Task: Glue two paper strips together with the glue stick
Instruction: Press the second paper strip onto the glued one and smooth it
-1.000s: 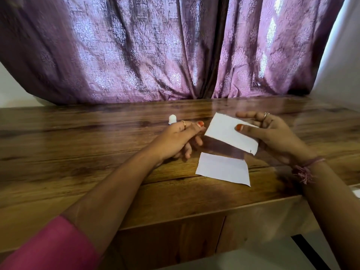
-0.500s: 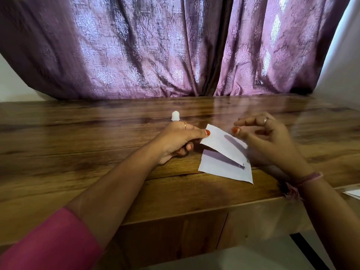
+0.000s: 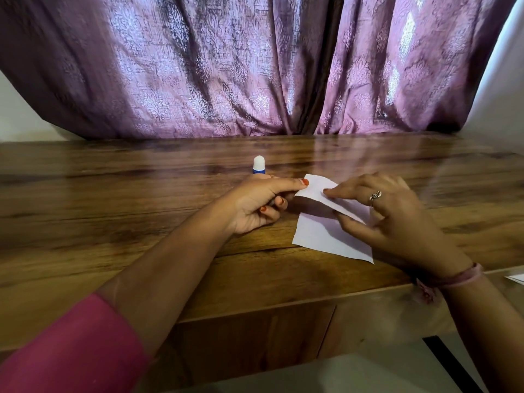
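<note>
Two white paper strips sit at centre right of the wooden surface. The lower strip lies flat near the front edge, and the upper strip is angled over its far end, raised at the left so that a dark shadow shows beneath it. The right hand is on that upper strip, grip pinching: fingertips on top, thumb tucked under the near edge. Whether the two strips touch under that hand cannot be told. The left hand comes in from the other side, its thumb stretched out to the strip's left edge, while its curled fingers hold the glue stick; the white rounded tip and blue collar poke up behind the knuckles. There's a ring on the right hand and a pink band at that wrist, a pink sleeve on the left arm. Behind the surface hangs a purple patterned curtain.
</note>
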`<state>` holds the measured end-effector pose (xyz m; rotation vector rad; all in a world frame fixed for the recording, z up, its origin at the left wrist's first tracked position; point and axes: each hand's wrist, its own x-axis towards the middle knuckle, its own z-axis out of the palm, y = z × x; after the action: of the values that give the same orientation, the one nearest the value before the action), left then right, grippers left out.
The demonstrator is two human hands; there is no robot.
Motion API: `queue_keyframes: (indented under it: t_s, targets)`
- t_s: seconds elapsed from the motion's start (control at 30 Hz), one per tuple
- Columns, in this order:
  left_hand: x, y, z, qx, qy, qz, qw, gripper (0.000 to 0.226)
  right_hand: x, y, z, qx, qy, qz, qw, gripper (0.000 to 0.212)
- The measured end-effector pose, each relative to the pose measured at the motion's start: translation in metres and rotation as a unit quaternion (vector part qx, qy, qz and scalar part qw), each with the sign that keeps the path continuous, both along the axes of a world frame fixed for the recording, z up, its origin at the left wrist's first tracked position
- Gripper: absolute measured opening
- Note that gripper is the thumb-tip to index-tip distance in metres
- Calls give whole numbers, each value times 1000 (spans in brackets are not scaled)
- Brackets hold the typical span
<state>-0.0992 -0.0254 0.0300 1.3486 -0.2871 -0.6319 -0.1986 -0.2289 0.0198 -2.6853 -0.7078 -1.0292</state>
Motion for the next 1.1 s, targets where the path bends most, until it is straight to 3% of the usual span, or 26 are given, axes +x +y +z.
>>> queue_keyframes:
  t_s: [0.17,0.27,0.43,0.63,0.87,1.1]
  targets:
    - [-1,1,-1,105,-66,-25,992,17,4,-10,-4,-8,-59,48,997,26]
    - [-1,3,-1,206,-155,-32,966,25,4,-15,-8,-20,-72,65,995,24]
    - [3,9,-1,308,-217,-40,925,7,-2,-14,-10,-25,-60,87,994,21]
    - [2,11,3,333,-218,-89,913,2,-6,-11,-9,-34,-18,108,993,23]
    - [4,13,4,340,-223,-94,909,15,-5,-11,-8,-45,20,117,992,28]
    - [7,12,3,306,-176,-80,932,22,-5,-13,-9,-59,9,96,994,32]
